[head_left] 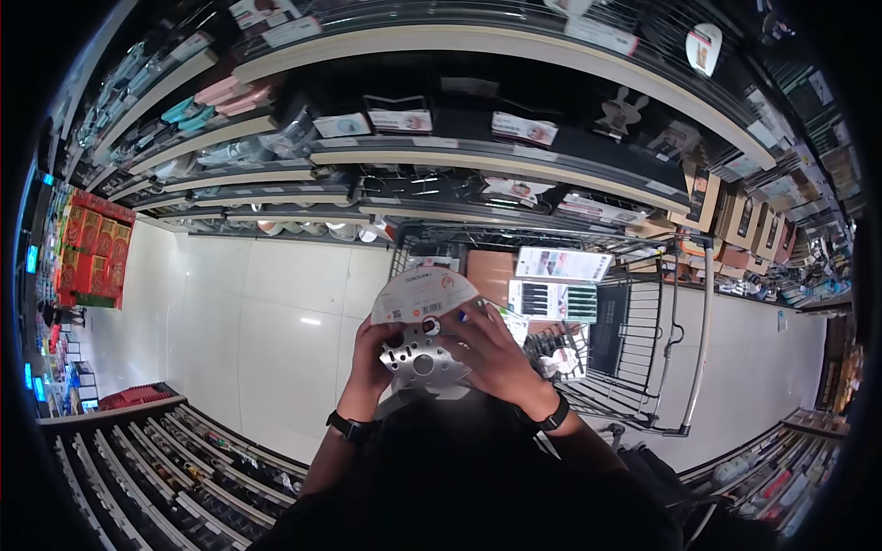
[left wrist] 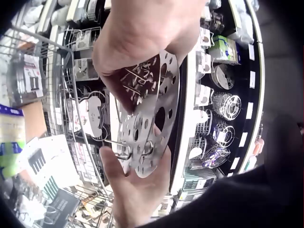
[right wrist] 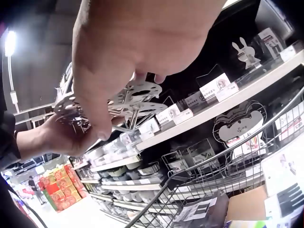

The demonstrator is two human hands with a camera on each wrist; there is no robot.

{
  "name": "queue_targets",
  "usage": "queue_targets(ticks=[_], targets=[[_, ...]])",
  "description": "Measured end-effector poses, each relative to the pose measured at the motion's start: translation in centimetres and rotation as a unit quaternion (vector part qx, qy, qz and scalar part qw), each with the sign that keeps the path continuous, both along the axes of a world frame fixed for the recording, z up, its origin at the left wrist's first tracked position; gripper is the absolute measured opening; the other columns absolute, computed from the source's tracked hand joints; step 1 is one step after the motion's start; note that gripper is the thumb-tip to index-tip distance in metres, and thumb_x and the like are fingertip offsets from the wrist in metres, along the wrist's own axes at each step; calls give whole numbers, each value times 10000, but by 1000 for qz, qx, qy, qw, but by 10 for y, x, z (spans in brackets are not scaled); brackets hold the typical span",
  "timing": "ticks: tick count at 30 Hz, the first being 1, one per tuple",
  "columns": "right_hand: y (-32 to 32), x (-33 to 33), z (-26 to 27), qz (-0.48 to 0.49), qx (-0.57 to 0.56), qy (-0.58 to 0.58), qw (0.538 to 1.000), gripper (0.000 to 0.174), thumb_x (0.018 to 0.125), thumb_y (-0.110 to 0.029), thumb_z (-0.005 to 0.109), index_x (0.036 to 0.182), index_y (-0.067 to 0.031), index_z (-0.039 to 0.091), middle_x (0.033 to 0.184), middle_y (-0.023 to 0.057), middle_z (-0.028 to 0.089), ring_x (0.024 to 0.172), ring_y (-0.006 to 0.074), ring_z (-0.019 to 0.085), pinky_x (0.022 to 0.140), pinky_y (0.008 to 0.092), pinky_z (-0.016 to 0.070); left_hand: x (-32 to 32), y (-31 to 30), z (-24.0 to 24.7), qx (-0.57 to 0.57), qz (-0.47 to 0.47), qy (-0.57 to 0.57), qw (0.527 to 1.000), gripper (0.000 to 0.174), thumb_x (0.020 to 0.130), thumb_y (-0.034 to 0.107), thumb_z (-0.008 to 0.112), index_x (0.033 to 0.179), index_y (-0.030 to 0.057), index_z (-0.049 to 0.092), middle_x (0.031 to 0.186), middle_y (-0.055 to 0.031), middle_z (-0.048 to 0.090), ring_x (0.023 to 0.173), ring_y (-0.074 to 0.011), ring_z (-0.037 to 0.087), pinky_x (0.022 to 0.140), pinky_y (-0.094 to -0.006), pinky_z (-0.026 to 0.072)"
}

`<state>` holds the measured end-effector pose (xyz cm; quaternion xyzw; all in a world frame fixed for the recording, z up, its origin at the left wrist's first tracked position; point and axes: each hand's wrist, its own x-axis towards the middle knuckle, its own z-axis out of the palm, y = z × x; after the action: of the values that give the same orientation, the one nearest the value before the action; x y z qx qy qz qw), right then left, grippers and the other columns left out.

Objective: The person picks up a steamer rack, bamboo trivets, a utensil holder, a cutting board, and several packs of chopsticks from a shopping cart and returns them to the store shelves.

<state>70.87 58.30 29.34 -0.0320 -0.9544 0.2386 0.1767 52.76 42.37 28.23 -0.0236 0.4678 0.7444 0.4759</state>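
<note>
Perforated metal rack [head_left: 446,371], held in both hands above the near left corner of the shopping cart [head_left: 706,340], as seen from the head. The left hand [head_left: 370,354] grips one side; the right hand [head_left: 491,354] holds the other, its thumb and fingers around a plate (clearest in the left-wrist view). A printed card [head_left: 423,296] — white, with a curved upper edge — stands at the rack's far side.

Within the cart, a brown carton [head_left: 491,274] lies towards the left end; right of it, a pack of black and green utensils [head_left: 552,301] sits just inside a white package [head_left: 564,264] at the far edge. Beyond the cart's far edge run stocked shelves [head_left: 514,163] — boxed goods along their front edges.
</note>
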Motion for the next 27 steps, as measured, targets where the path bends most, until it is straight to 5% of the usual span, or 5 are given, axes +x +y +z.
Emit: queue_targets(ticks=[5, 9, 13, 20, 27], targets=[[-38, -50, 26, -7, -268, -42, 962, 822, 726, -205, 821, 1448, -142, 435, 1564, 152, 254, 1472, 364, 173, 1181, 481, 229, -76, -43, 13, 0, -30, 30, 999, 415, 743, 102, 602, 1135, -34, 606, 920, -70, 643, 853, -164, 631, 749, -262, 504], [-46, -97, 17, -61, -524, 86, 845, 806, 808, -146, 769, 1483, -47, 340, 1540, 136, 315, 1435, 276, 306, 1170, 416, 272, -137, -77, -5, -4, -130, 111, 985, 615, 670, 189, 626, 1206, -105, 563, 908, -95, 653, 745, -158, 619, 691, -271, 509], [-51, -144, 26, -25, -586, -76, 807, 607, 852, -165, 759, 1360, 2, 473, 1252, 101, 591, 1139, 159, 579, 979, 304, 459, -165, -75, 5, 56, -285, 52, 956, 597, 701, 111, 644, 1266, -69, 574, 1035, -68, 669, 845, -96, 603, 720, -229, 470], [-83, -159, 13, -20, -719, -176, 672, 552, 809, -162, 785, 1275, 31, 559, 1140, 83, 657, 1026, 131, 611, 897, 282, 487, -190, -66, 12, 27, -429, 42, 902, 470, 728, 51, 670, 1187, -39, 620, 892, -9, 632, 728, -71, 544, 645, -200, 425], [-97, -153, 12, -34, -764, -144, 628, 582, 790, -115, 777, 1304, 25, 543, 1144, 84, 656, 1031, 140, 616, 891, 287, 501, -176, -75, 19, 53, -392, 122, 910, 439, 731, 65, 640, 1162, -15, 611, 963, -26, 630, 814, -100, 579, 710, -231, 469]])
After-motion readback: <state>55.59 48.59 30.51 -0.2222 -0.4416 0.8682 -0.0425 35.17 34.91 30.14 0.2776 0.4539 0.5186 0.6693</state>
